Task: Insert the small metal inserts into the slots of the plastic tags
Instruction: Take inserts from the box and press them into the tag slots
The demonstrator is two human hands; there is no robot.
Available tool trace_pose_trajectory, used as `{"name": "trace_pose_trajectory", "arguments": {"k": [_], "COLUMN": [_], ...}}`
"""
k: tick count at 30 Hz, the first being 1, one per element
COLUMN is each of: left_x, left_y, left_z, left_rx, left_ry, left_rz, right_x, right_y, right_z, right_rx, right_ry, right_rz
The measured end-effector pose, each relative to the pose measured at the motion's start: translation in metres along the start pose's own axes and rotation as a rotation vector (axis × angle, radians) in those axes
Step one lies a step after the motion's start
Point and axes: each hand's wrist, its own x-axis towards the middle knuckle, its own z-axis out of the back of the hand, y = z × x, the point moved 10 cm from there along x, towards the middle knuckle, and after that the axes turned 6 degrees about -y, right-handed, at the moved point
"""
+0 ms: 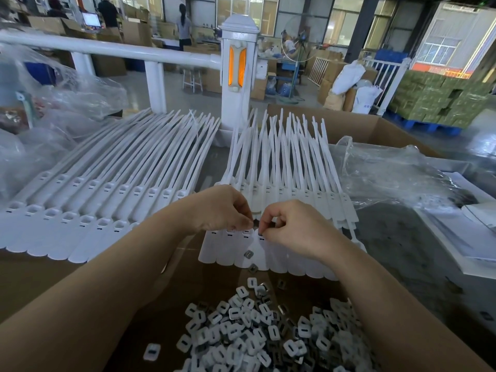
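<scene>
While both hands meet over the near row of plastic tags (268, 253), the likeliest slip is a small one: the insert tipping or skating off the slot before it seats. The left hand (222, 208) has its fingers curled with thumb and forefinger pinched together at the tag heads; the right hand (290, 226) is curled the same way, its fingertips (261, 232) pressed at one slot. Whatever sits between them is too small to make out, so neither grip can be confirmed as holding an insert. A crooked push would probably jam the piece or nudge the whole strip, which lies loose on the counter (402, 237).

Two stray metal inserts (248, 254) already rest on the tag strip at 6 o'clock from the hands, and could be brushed off the strip by a wrist.

At 6 o'clock, a heap of loose pieces (257, 334), white caps mixed with grey metal, lies on brown cardboard (40, 277). At 1 o'clock an open cardboard box (375, 130) holds crumpled clear plastic sheeting (389, 173). A second batch of tags (80, 210) lies at 9 o'clock.
</scene>
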Motion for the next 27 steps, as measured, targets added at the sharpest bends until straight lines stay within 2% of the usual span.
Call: {"name": "trace_pose_trajectory", "arguments": {"k": [13,22,24,27], "left_x": [-0.001,-0.003,-0.010,-0.034], "left_y": [-0.003,-0.011,-0.025,-0.048], "left_z": [0.001,0.000,-0.007,-0.032], "left_rx": [0.002,0.019,0.068,0.069], "left_ry": [0.002,0.025,0.128,0.409], "left_rz": [-0.009,-0.086,-0.166,-0.246], "right_x": [-0.002,-0.002,-0.001,0.000], "right_y": [0.002,-0.010,-0.013,-0.014], "right_z": [0.005,0.005,0.005,0.007], "right_rx": [0.034,0.148,0.162,0.162], "right_ry": [0.041,0.022,0.023,0.013], "right_rz": [-0.005,-0.094,-0.110,-0.109]}}
